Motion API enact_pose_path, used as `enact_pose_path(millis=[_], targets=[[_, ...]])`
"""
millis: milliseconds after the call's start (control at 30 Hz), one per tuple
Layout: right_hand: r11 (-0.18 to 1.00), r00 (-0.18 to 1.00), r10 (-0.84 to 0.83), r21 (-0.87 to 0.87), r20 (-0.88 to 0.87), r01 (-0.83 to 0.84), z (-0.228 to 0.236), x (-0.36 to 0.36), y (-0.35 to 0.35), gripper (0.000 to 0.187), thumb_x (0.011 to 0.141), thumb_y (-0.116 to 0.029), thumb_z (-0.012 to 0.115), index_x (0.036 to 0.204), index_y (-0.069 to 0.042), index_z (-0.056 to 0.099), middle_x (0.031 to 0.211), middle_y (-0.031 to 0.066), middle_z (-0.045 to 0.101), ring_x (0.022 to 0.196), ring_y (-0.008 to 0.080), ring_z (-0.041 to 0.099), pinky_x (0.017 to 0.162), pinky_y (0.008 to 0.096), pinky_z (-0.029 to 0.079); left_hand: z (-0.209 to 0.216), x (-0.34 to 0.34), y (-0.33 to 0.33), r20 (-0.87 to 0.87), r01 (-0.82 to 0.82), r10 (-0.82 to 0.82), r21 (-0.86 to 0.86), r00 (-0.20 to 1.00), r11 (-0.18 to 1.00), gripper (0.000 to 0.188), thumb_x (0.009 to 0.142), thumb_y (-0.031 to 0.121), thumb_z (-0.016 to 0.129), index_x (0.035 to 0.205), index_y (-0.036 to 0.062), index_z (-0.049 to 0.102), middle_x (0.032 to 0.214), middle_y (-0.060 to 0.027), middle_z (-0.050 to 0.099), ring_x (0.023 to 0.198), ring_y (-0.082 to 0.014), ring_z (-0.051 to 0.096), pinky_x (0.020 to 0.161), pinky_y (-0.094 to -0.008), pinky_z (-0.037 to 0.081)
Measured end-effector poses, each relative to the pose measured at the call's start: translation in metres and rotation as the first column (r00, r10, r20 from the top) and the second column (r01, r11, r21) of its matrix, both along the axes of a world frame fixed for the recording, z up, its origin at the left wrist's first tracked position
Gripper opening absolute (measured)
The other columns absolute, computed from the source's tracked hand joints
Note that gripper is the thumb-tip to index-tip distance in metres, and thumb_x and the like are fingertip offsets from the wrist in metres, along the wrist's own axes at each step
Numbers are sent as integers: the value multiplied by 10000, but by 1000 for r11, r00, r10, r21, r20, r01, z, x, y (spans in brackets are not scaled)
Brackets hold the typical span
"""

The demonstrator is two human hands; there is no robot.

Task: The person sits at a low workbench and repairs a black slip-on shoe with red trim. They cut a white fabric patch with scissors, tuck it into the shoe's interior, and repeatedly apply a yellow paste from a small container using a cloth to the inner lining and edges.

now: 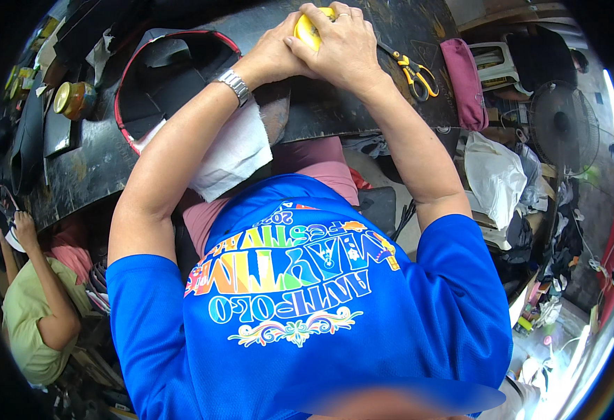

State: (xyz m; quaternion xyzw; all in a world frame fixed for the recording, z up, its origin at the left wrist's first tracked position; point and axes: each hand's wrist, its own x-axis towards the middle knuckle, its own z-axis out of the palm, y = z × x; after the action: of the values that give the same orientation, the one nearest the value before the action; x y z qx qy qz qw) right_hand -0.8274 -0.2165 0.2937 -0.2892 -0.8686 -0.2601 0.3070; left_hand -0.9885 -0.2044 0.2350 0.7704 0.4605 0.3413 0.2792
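At the far edge of the view, both my hands come together around a small round yellow object with dark marks on it; its exact kind is hidden by my fingers. My left hand, below a metal wristwatch, is closed against its left side. Curled over it from the right is my right hand. Yellow-and-black scissors lie on the table right of my right hand. A black panel with red edging rests left of my left forearm, and a white cloth hangs over the table edge beneath it.
The dark worktable curves across the front. On it stand a yellow-lidded jar at left and a maroon pouch at right. A fan and white plastic bag are farther right. A co-worker in light green sits at left.
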Motion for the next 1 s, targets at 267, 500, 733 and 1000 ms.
enact_pose_path(millis=[267, 500, 733, 1000], targets=[[996, 998, 59, -70, -8, -59, -1, 3, 3, 258, 782, -202, 685, 960, -17, 708, 1083, 233, 688, 897, 459, 642, 649, 562, 522, 3, -1, -3, -1, -10, 10, 15, 1000, 1000, 929, 676, 328, 936, 1433, 92, 451, 1323, -191, 654, 1237, -377, 637, 1043, -446, 509], [992, 997, -83, -92, 0, 83, -3, -2, -7, 352, 823, -245, 667, 1046, 27, 691, 1072, 274, 670, 857, 443, 626, 622, 565, 501, 6, -2, -6, -19, -10, 10, -43, 1000, 999, 853, 748, 336, 886, 1439, 99, 446, 1315, -204, 663, 1238, -381, 640, 1037, -436, 508], [930, 976, -60, -368, -211, -23, -7, 7, -5, 413, 840, -283, 675, 1158, -22, 636, 939, 267, 621, 893, 436, 594, 784, 520, 489, -2, -4, -4, -89, -29, 25, -43, 996, 999, 831, 744, 357, 878, 1421, 105, 466, 1248, -212, 699, 1169, -416, 668, 991, -468, 538], [898, 988, 62, -423, -143, -118, 4, 15, 3, 472, 795, -341, 736, 1154, -46, 653, 1024, 278, 624, 946, 453, 601, 821, 527, 489, -1, 2, -6, 226, 134, -136, 24, 964, 991, 761, 788, 324, 866, 1415, 77, 513, 1320, -165, 641, 1207, -325, 630, 1021, -408, 517]])
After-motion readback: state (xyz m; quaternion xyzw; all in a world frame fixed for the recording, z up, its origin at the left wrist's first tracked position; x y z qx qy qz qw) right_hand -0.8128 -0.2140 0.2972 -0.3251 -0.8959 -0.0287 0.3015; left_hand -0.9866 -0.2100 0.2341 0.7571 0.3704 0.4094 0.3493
